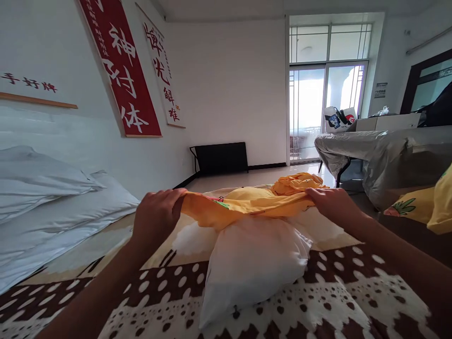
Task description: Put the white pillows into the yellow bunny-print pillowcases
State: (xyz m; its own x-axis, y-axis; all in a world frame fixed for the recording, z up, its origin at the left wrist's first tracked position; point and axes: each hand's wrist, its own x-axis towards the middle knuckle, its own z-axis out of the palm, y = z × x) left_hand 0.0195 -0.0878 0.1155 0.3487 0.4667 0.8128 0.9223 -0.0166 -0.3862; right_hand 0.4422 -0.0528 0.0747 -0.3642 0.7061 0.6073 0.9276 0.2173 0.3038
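Note:
A yellow printed cloth is stretched between my two hands, over the far end of a white pillow. The fingers of my left hand are wrapped round its left edge. On the other side, my right hand pinches the cloth's right part. More of the yellow fabric lies bunched just beyond my right hand. The near part of the pillow is uncovered and rests on a brown and cream patterned bedspread. Where the pillow's far end lies, the cloth hides it.
White pillows are stacked at the left. Another yellow cloth with a printed motif lies at the right edge. A plastic-covered table with bags and a box stands at the back right. A black panel leans by the far wall.

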